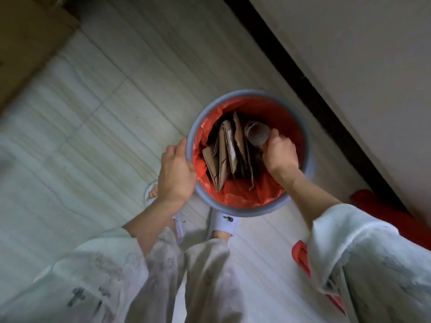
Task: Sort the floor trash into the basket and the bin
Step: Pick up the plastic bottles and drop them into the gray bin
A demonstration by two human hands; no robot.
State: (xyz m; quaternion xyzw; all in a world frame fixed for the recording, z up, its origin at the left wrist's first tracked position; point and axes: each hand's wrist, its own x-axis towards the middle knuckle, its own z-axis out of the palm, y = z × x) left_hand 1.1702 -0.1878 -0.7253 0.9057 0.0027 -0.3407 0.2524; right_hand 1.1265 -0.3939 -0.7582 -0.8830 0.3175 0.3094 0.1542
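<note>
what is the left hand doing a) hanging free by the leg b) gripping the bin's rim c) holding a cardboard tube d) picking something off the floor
b: the left hand grips the grey rim of the bin, while the right hand holds the cardboard tube inside it.

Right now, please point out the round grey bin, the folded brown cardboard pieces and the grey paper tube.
round grey bin [235, 212], head view, near rim
folded brown cardboard pieces [224, 157], head view, middle flap
grey paper tube [257, 135], head view, side wall

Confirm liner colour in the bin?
Red liner, inside the grey-blue bin. Head view, the only one, shows it clearly.
</note>
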